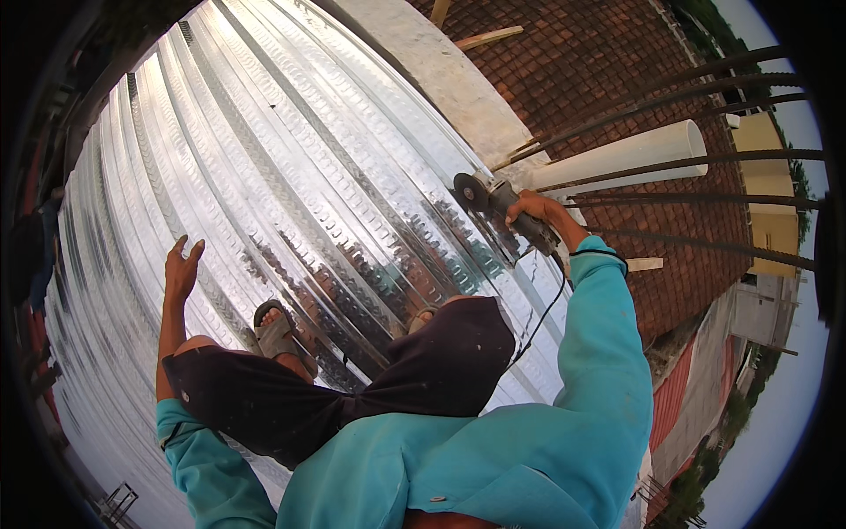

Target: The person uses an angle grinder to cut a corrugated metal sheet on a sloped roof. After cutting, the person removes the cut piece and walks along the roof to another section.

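My right hand (539, 210) is wrapped round the body of an angle grinder (504, 204) at the right edge of the shiny ribbed metal decking (291, 159). The grinder's dark round disc (471, 191) points left, over the sheet; whether it touches the metal I cannot tell. From the tool a black power cord (539, 319) loops down toward my knee. My left hand (183, 266) hangs above the decking on the left, fingers apart, holding nothing. I squat on the sheet, one sandalled foot (278, 331) showing between my hands.
A concrete ledge (454, 88) borders the decking. Beyond it lie a brown tiled roof (573, 62) and a white pipe (626, 157). Several rebar rods (687, 160) stick out at the right, close to my right hand. A wooden strip (489, 38) lies on the tiles.
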Available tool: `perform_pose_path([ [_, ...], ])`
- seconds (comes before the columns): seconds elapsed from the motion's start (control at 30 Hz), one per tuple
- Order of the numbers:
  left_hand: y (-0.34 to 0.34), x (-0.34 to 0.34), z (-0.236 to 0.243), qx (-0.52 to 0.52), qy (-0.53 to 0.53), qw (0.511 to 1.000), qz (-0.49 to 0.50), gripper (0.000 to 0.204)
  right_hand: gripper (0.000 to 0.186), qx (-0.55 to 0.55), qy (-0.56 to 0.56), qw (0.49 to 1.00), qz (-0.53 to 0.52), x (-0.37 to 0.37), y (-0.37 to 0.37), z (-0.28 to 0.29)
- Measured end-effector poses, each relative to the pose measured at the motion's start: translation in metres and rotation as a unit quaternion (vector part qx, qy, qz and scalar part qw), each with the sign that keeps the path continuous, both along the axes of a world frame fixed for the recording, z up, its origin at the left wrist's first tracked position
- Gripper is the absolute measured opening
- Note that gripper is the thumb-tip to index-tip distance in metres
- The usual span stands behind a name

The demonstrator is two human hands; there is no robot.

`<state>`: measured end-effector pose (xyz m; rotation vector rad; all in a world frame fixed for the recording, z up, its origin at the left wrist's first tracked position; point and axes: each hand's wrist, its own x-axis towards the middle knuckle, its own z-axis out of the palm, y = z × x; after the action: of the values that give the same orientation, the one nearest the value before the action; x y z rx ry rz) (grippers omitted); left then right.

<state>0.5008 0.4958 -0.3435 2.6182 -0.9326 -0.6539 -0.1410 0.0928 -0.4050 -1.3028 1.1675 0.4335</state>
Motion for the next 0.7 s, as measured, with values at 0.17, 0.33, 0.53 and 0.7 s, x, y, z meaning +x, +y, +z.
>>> perform_pose_path([
  [0.17,-0.004,0.001,-0.003,-0.011,0.004,1.000,-0.001,0.081,0.031,0.006,-0.003,1.000,-0.011,-0.021,-0.003,-0.022],
  [0.33,-0.002,0.001,0.000,0.003,0.008,1.000,0.003,0.083,0.031,0.029,-0.020,0.999,-0.018,-0.017,0.000,-0.024],
  [0.53,-0.010,-0.004,0.003,0.005,0.011,1.000,-0.005,0.083,0.029,0.042,-0.027,0.999,-0.019,-0.017,-0.004,-0.026],
  [0.7,-0.006,-0.006,0.006,0.002,0.004,1.000,-0.003,0.082,0.031,0.037,-0.037,0.998,-0.020,-0.012,0.000,-0.013],
])
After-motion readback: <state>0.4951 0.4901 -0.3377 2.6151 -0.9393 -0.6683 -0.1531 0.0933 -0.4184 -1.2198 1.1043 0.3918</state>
